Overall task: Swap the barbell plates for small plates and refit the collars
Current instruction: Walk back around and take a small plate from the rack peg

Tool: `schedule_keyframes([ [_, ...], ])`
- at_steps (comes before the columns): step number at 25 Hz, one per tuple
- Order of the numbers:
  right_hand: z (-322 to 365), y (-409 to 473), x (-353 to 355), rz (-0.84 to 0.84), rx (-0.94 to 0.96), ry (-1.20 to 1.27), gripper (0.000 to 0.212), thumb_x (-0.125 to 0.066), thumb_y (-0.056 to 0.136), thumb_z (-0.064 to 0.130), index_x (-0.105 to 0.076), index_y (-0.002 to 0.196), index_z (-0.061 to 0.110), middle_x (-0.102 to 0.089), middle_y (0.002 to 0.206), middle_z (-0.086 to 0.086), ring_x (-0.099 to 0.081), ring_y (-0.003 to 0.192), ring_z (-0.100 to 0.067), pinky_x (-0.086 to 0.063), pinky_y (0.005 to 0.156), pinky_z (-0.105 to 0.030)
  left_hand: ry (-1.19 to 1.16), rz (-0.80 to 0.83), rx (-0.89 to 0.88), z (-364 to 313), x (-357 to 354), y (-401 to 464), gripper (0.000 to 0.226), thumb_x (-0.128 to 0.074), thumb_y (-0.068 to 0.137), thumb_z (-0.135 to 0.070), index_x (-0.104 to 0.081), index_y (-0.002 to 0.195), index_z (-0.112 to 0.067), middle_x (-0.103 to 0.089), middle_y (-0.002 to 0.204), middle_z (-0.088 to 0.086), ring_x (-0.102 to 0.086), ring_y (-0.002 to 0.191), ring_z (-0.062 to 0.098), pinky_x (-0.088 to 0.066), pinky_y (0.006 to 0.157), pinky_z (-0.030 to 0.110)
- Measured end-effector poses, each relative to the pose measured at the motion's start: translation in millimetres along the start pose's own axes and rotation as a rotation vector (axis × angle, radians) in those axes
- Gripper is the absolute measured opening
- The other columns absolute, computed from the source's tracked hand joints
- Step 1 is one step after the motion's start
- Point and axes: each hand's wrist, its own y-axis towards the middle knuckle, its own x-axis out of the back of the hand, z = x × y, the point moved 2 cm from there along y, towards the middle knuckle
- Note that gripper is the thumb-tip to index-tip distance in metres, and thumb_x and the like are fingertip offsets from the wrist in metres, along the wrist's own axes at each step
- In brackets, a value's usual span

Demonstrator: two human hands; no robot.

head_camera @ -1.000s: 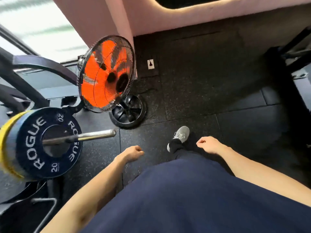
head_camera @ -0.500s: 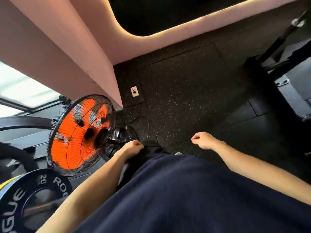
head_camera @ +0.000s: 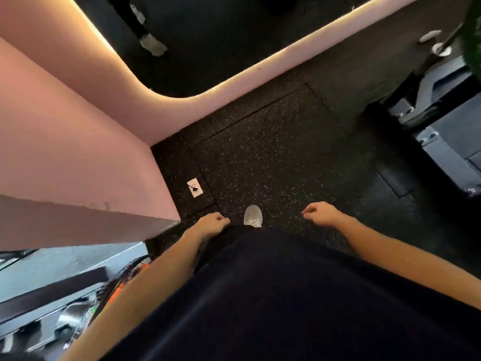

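Barbell plates are staying out of view; probably heavy and stiff, needing rim grips. Left hand point(head_camera: 213, 222) and right hand point(head_camera: 321, 213) are hanging loosely curled, holding nothing.

Navy top point(head_camera: 273, 295), seemingly grey shoe point(head_camera: 253, 216)

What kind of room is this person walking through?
Probably a gym: speckled black rubber floor tiles, dark bolted equipment frames at the right, and a mirror edged with a glowing light strip on the pink wall.
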Motion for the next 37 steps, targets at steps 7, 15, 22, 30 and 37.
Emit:
schedule_keyframes([
  [7, -1, 25, 81, -0.150, -0.181, 0.335, 0.025, -0.055, 0.095, 0.026, -0.067, 0.115, 0.018, -0.064, 0.120, -0.004, -0.059, 0.105, -0.020, -0.045, 0.089, -0.030, 0.321, 0.164, -0.132, -128, 94, 90, 0.037, -0.049, 0.096, -0.047, -0.062, 0.117, -0.020, -0.063, 0.118, 0.003, -0.059, 0.107, 0.023, -0.045, 0.086, 0.032],
  [15, -73, 30, 160, -0.315, -0.344, 0.579, 0.027, -0.057, 0.093, 0.028, -0.066, 0.113, 0.014, -0.067, 0.117, -0.007, -0.061, 0.095, -0.020, -0.045, 0.080, -0.027, 0.568, 0.201, -0.380, -327, 102, 148, 0.033, -0.052, 0.092, -0.049, -0.061, 0.114, -0.025, -0.063, 0.117, -0.001, -0.056, 0.102, 0.017, -0.045, 0.088, 0.031],
  [22, -93, 27, 187, -0.398, -0.496, 0.782, 0.037, -0.056, 0.094, 0.031, -0.056, 0.127, 0.013, -0.060, 0.129, -0.008, -0.059, 0.111, -0.023, -0.048, 0.090, -0.034, 0.701, 0.265, -0.572, -446, 99, 161, 0.038, -0.054, 0.092, -0.049, -0.060, 0.119, -0.022, -0.064, 0.119, 0.001, -0.057, 0.098, 0.015, -0.043, 0.083, 0.027],
  [30, -105, 2, 270, -0.696, -0.589, 0.930, 0.051, -0.057, 0.094, 0.031, -0.043, 0.140, 0.016, -0.053, 0.139, -0.008, -0.055, 0.120, -0.025, -0.044, 0.102, -0.038, 0.675, 0.202, -0.875, -596, 137, 143, 0.041, -0.055, 0.093, -0.049, -0.057, 0.123, -0.021, -0.061, 0.109, -0.002, -0.057, 0.093, 0.014, -0.043, 0.079, 0.027],
  [37, -123, -71, 397, -1.007, -0.509, 0.878, 0.054, -0.056, 0.094, 0.033, -0.039, 0.144, 0.022, -0.052, 0.139, -0.008, -0.052, 0.123, -0.025, -0.041, 0.104, -0.037, 0.513, 0.085, -1.140, -740, 179, 69, 0.045, -0.055, 0.091, -0.051, -0.055, 0.126, -0.022, -0.062, 0.117, 0.000, -0.059, 0.104, 0.020, -0.049, 0.093, 0.035],
])
